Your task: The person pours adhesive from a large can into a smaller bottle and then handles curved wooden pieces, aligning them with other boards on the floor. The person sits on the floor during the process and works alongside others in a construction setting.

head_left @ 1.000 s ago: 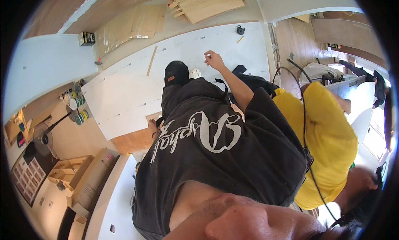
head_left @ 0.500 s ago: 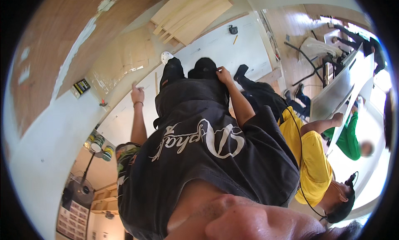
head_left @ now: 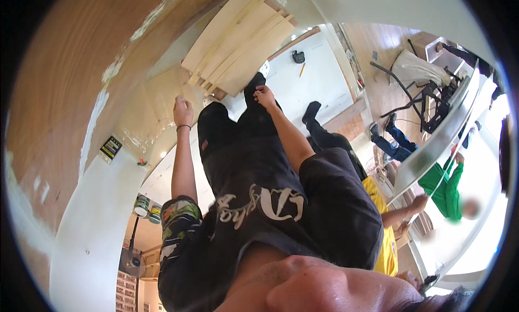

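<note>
My left hand hangs in the air on the left with its fingers curled in; nothing shows in it. My right hand is over my right leg, fingers bent toward the thumb in a pinch; whatever it may hold is too small to make out. Ahead of both hands lies a stack of plywood sheets topped by narrow wood strips. To its right, a large white board carries a black tape measure and a yellow pencil.
On the right, a person in yellow and another in green stand by a pale panel. Black folding metal legs and a white sack are behind them. Paint cans stand at left below a wall.
I have stepped toward the plywood stack, my right leg forward. My left hand has risen and its fingers have curled in; my right hand has moved forward and left.
</note>
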{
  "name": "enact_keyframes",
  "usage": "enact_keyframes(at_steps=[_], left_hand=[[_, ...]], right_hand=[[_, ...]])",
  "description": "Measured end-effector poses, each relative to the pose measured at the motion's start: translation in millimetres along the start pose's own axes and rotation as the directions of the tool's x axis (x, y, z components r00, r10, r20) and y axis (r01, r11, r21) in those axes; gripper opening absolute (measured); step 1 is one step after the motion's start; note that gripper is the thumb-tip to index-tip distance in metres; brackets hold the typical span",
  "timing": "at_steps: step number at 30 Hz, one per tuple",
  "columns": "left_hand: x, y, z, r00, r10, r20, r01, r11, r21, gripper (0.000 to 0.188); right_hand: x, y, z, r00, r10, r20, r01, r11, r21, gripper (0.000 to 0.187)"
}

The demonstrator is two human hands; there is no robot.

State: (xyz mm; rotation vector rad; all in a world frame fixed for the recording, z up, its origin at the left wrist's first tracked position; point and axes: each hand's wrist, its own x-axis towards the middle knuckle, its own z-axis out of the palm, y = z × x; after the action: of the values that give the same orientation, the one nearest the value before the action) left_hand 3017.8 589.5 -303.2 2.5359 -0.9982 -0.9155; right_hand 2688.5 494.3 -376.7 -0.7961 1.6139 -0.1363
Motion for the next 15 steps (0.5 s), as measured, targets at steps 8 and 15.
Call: enact_keyframes(at_steps=[8,15], left_hand=[[157.0,-11.0,142.5,0.981,-0.048,0.185,0.014,0.983,0.181,0.04],[268.9,41.4,210.7,0.958,0.213,0.191,-0.244,0.957,0.157,0.045]], right_hand=[[211.1,-54.2,8.1,0.976,-0.065,-0.21,0.056,0.997,-0.052,0.024],[377.8,-117.6,-8.7,0.794,-0.444,-0.416,0.245,0.859,-0.45,0.028]])
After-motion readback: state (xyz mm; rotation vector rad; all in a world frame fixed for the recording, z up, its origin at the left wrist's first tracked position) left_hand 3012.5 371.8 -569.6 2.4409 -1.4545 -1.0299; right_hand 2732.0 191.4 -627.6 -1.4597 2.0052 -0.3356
